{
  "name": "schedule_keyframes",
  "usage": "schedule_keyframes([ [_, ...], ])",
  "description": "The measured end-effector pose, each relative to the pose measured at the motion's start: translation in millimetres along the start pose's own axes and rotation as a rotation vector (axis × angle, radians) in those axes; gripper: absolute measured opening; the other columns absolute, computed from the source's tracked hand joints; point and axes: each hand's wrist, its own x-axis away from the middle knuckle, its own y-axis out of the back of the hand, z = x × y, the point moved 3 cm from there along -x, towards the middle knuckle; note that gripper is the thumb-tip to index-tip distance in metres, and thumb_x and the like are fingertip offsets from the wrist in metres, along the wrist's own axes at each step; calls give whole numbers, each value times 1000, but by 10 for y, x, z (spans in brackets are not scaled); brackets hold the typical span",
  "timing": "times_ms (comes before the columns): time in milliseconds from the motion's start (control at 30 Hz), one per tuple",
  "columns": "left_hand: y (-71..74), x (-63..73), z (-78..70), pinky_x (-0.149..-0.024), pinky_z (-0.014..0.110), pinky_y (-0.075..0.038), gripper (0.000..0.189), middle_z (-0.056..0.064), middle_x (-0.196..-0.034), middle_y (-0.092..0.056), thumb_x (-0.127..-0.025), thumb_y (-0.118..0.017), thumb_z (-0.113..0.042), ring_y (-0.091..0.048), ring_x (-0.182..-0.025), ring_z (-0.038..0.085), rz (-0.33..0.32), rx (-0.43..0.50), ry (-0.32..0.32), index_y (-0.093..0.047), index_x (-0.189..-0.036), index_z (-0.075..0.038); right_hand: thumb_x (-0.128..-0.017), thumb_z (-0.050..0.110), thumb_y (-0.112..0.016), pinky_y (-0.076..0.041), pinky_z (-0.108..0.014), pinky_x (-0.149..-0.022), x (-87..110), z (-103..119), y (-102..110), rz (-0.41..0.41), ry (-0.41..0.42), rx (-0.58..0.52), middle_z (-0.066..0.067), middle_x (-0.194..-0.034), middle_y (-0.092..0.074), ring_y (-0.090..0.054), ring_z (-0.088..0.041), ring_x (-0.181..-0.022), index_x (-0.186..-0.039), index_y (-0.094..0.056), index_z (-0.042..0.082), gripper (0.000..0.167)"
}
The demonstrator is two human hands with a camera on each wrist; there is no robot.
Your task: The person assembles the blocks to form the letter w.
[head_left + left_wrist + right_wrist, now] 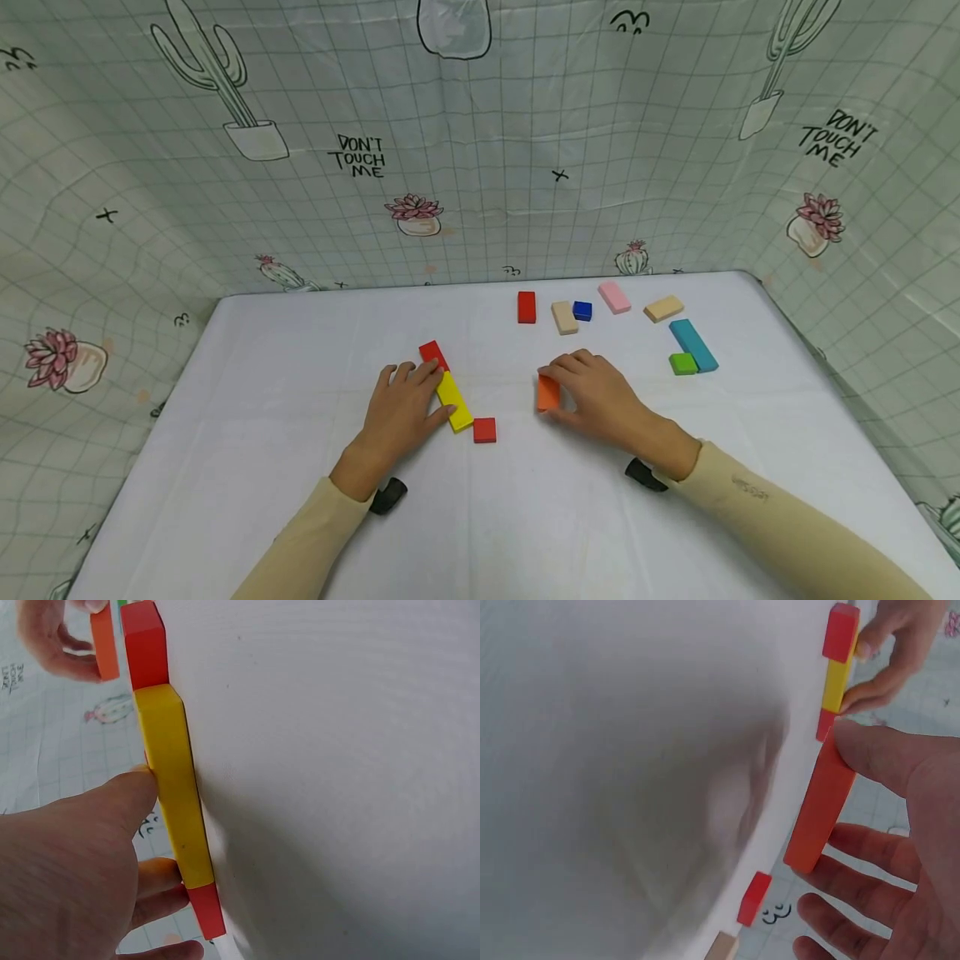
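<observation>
My right hand (596, 392) pinches an orange block (548, 393) lengthwise, with the thumb at its near end and fingers at its far end. In the right wrist view the orange block (821, 806) shows its long face, and the outer fingers are spread behind it. On the left, my left hand (405, 408) rests against a yellow block (454, 403), thumb and fingertips along the same long side. A red block (432, 354) adjoins the yellow block's far end, fingertips right at their joint. At its near end sits a red square block (484, 430).
Toward the back right lie a red block (527, 307), a beige block (564, 318), a blue cube (582, 311), a pink block (614, 297) and another beige block (663, 308). A teal block (693, 346) and green block (682, 364) lie farther right on the white table (300, 358).
</observation>
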Motion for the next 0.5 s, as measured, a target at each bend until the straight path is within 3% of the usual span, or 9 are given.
schedule_keyframes([
  [500, -12, 4, -6, -111, 53, -41, 60, 9, -151, -61, -97, -76, -45, -56, -128, 35, -6, -18, -2, -66, -143, -8, -84, 38, -91, -55, -49, -100, -64, 210, -153, 46, -21, 9, -10, -123, -72, -62, -30, -115, -129, -73, 7, 58],
])
